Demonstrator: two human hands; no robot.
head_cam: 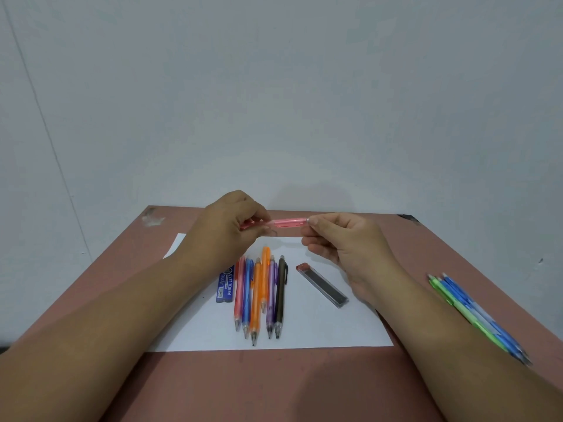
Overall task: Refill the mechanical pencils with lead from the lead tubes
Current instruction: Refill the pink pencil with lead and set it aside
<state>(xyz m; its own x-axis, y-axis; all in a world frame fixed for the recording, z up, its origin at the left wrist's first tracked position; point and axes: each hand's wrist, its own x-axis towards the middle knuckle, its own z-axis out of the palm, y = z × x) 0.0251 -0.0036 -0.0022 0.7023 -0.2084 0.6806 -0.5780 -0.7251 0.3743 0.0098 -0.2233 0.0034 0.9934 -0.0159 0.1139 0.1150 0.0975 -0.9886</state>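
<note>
Lying in a row on the white sheet (320, 327) near the desk's front edge: pencils (259, 296), blue lead box (225, 284) at their left, clear lead tube (323, 284) at their right, green and blue pencils (475, 315) off by the right edge. Farther back, above the sheet's far edge, left hand (227, 229) gripping the pink pencil (286, 223) at one end, right hand (341, 242) pinching the other end. Risking a cap popped loose and rolling off the desk if tugged hard, or thin lead snapped or spilled if tilted; whether that end is open, cannot tell.

Plain room: bare wall (274, 86), table (274, 385).
</note>
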